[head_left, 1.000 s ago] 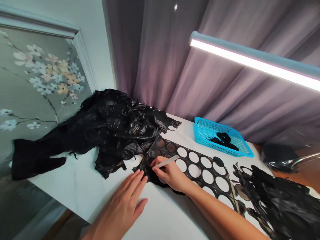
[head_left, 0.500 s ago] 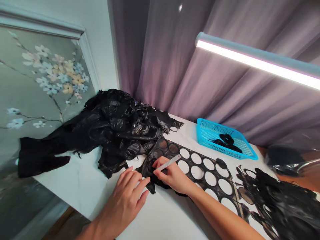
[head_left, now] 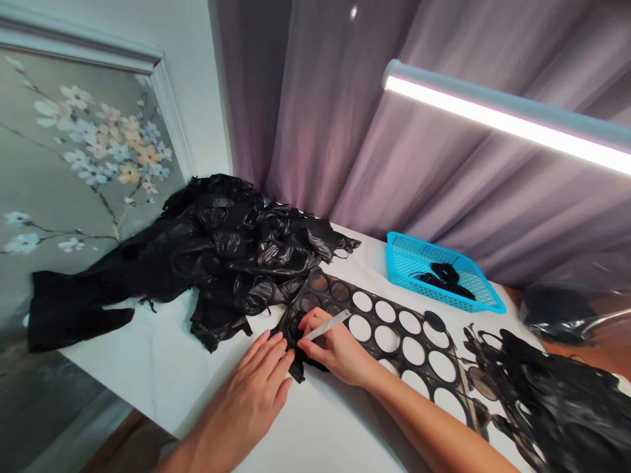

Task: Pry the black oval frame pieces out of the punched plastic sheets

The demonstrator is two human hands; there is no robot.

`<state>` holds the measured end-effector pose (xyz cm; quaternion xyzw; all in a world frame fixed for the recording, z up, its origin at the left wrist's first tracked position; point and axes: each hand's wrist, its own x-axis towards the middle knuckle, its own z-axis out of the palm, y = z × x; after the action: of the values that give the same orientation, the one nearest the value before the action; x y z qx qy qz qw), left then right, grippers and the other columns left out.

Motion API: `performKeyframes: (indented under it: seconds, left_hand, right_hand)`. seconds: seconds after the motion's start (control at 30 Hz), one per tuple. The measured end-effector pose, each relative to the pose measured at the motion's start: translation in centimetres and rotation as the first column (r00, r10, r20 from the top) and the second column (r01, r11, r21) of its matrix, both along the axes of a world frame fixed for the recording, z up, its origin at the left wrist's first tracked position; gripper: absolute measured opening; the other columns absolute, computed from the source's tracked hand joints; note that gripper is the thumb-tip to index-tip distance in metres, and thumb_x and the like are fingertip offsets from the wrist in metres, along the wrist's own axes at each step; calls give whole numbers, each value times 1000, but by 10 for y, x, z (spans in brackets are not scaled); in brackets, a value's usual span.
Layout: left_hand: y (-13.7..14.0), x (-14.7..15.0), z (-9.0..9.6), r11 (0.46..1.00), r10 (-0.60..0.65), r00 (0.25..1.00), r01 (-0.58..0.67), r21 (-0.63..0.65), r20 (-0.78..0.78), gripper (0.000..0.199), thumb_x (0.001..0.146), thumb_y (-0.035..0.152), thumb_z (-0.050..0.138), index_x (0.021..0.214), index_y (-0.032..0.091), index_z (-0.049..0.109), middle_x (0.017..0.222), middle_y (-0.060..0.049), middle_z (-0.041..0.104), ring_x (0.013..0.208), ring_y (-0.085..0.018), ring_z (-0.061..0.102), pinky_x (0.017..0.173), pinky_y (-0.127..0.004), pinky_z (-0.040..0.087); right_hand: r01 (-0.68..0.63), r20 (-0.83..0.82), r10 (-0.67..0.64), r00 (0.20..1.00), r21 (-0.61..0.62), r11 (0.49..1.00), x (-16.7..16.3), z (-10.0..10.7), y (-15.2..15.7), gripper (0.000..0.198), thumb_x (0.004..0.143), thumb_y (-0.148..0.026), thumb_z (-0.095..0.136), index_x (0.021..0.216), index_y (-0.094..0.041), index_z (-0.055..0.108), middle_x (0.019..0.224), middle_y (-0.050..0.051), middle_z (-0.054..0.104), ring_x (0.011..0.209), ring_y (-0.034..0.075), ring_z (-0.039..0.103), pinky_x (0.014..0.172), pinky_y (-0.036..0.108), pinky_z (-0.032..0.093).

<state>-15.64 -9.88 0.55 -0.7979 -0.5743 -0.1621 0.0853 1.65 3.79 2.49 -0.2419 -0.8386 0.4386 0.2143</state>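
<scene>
A black sheet (head_left: 373, 322) with rows of round holes lies across the white table, its left end still filled with dark discs (head_left: 340, 292). Between the thumb and fingers of my right hand (head_left: 340, 351) is a slim, pale, flat-handled tool (head_left: 330, 324), slanting up to the right. Its working tip is hidden at the sheet's bunched left end. My left hand (head_left: 261, 384) lies palm down with fingers stretched out, the fingertips touching the black material beside the right hand.
A large heap of black material (head_left: 221, 249) covers the table's back left, hanging past the edge. A blue basket (head_left: 404, 256) with black pieces stands behind the sheet. More black scraps (head_left: 566, 407) lie at right. A lit tube lamp (head_left: 493, 121) hangs above.
My left hand's fingers have come closer together and flatter on the material. The right hand, still holding the pale tool, has shifted slightly left. The view has turned a little.
</scene>
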Motion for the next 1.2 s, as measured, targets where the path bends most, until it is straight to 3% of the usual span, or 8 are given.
performKeyframes:
  seconds: [0.23, 0.43, 0.5, 0.6, 0.77, 0.87, 0.97, 1.2]
  left_hand:
    - [1, -1, -5, 1000, -6, 1000, 6, 4, 8, 36, 95, 23, 50, 130, 14, 57, 139, -14, 54, 134, -32, 45, 104, -47, 47]
    - [6, 0, -3, 998, -51, 998, 49, 35, 39, 30, 94, 20, 49, 121, 13, 60, 128, -12, 62, 129, -29, 51, 107, -44, 45]
    - [7, -1, -2, 998, -56, 998, 55, 38, 21, 31, 93, 18, 50, 121, 13, 61, 126, -13, 63, 125, -29, 54, 105, -46, 46]
    - [5, -2, 0, 997, -62, 998, 62, 41, -3, 33, 91, 17, 50, 123, 12, 59, 127, -14, 62, 123, -30, 55, 103, -46, 47]
    - [15, -1, 20, 997, -79, 995, 80, -9, 53, 24, 90, 14, 49, 108, 15, 64, 108, -9, 69, 109, -28, 63, 99, -48, 49]
    - [34, 3, 31, 994, -46, 997, 52, -96, 68, 17, 90, 14, 48, 93, 18, 65, 95, -7, 68, 97, -27, 66, 91, -49, 52]
    - [53, 5, 24, 998, -52, 998, 53, -33, 21, 26, 91, 16, 50, 114, 13, 62, 119, -15, 66, 113, -30, 61, 95, -47, 50]
    - [62, 0, -3, 998, -45, 999, 46, 45, -24, 39, 94, 26, 51, 130, 12, 55, 132, -15, 61, 123, -28, 57, 101, -43, 47]
  right_hand:
    - [-18, 61, 8, 998, 158, 987, 1, 1, -6, 13, 90, -14, 58, 80, -20, 52, 98, 4, 57, 85, 17, 54, 77, 29, 45]
    - [-55, 176, -41, 983, 507, 860, -8, -14, -24, 10, 89, -9, 53, 87, -19, 54, 103, 10, 62, 88, 23, 51, 83, 37, 43]
    - [-5, 150, -81, 985, 498, 867, -8, -14, -16, 13, 90, -9, 49, 84, -19, 53, 92, 8, 62, 83, 21, 52, 77, 33, 43]
    - [256, -2, -276, 961, 373, 892, 2, -6, 17, 18, 93, -12, 43, 80, -20, 51, 76, 2, 57, 70, 17, 50, 66, 27, 40]
    - [528, -108, -518, 849, 241, 815, 27, 8, 76, 18, 96, -27, 45, 81, -19, 52, 73, 1, 57, 63, 15, 48, 60, 26, 36]
    - [402, -84, -393, 916, 200, 894, 22, 6, 77, 15, 95, -26, 47, 84, -19, 55, 75, 1, 59, 64, 15, 48, 60, 26, 37]
    - [152, -56, -145, 988, 154, 976, 8, -2, 64, 13, 94, -21, 49, 82, -20, 55, 83, 2, 62, 72, 15, 52, 67, 26, 41]
    - [-94, -26, 95, 995, 53, 994, 4, -1, 67, 17, 91, -17, 55, 75, -19, 51, 98, 4, 60, 87, 16, 56, 77, 28, 45]
